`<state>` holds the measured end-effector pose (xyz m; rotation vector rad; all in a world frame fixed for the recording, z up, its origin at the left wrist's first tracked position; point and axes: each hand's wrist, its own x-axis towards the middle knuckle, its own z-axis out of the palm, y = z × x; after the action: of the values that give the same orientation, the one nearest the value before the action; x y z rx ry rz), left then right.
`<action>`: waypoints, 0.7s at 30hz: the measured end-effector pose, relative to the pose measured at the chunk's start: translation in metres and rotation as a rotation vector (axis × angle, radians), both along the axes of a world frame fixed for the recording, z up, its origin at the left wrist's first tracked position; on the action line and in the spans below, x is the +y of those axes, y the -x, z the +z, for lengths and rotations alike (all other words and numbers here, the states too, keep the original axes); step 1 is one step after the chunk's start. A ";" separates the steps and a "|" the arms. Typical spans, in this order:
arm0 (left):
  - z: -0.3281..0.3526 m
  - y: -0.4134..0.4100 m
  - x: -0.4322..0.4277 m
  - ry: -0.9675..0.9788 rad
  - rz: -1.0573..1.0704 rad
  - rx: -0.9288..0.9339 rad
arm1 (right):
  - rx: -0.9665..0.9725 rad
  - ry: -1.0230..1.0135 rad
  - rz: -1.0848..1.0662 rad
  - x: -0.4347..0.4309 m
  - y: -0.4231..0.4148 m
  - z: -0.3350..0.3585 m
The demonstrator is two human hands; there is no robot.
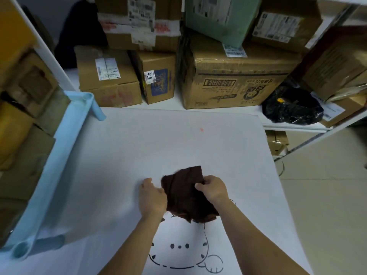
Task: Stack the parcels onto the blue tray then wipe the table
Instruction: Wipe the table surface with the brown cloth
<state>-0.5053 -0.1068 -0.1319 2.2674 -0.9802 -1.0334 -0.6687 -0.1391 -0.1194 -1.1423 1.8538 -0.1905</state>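
Both gripping cloth: left hand closed on its left edge, right hand pinching the right. Bare table stretching ahead, equally near either.

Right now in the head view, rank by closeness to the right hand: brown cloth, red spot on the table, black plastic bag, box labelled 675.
1. brown cloth: in the right hand's grip.
2. red spot: on the table, ahead.
3. black plastic bag: far right, on the shelf.
4. box labelled 675: back, left of centre.
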 end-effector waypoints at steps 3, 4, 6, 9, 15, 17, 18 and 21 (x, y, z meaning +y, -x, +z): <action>-0.010 -0.004 -0.009 -0.157 -0.223 0.238 | -0.068 0.033 -0.032 0.001 -0.003 0.006; -0.009 -0.004 -0.011 -0.185 -0.270 0.261 | -0.152 0.039 -0.095 0.000 -0.004 0.010; -0.007 -0.006 -0.012 -0.174 -0.267 0.296 | -0.344 0.021 -0.216 0.000 -0.002 0.021; -0.004 -0.013 -0.012 -0.120 -0.162 0.561 | -0.556 -0.016 -0.337 -0.004 0.005 0.035; 0.021 -0.027 -0.013 -0.132 -0.131 0.832 | -0.590 -0.082 -0.275 -0.009 0.008 0.056; 0.037 -0.032 -0.021 -0.021 -0.122 0.769 | -0.612 0.006 -0.315 -0.012 0.005 0.062; 0.046 -0.036 -0.027 0.047 -0.129 0.734 | -0.640 0.067 -0.319 -0.015 0.004 0.065; 0.073 -0.047 -0.042 0.239 -0.191 0.534 | -0.707 0.198 -0.266 -0.022 -0.002 0.079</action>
<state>-0.4583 -0.1490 -0.0587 1.6033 -1.0259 -1.4192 -0.6665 -0.1607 -0.0402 -0.7998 1.3521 -0.8334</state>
